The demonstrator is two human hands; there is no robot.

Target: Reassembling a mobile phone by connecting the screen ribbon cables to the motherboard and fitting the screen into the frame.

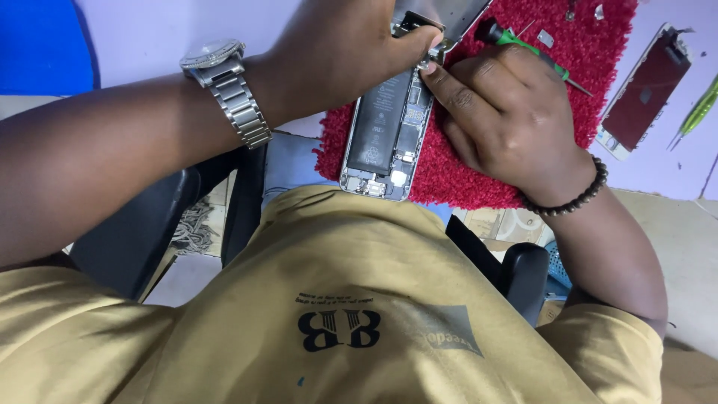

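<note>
An opened smartphone (385, 135) lies on a red fuzzy mat (568, 45), its black battery and circuit board exposed. Its lifted screen panel (441, 13) tilts up at the phone's far end. My left hand (344, 45), with a steel watch on the wrist, holds that screen panel by its edge. My right hand (508, 120), wearing a dark bead bracelet, grips a green-handled screwdriver (535, 54) and presses its fingertips at the phone's top end by the connectors.
A second detached phone screen (643, 90) lies on the pale table at right, with a green tool (699, 112) beside it. Small metal parts (546, 37) rest on the mat's far side. Black chair arms (523, 273) flank my lap.
</note>
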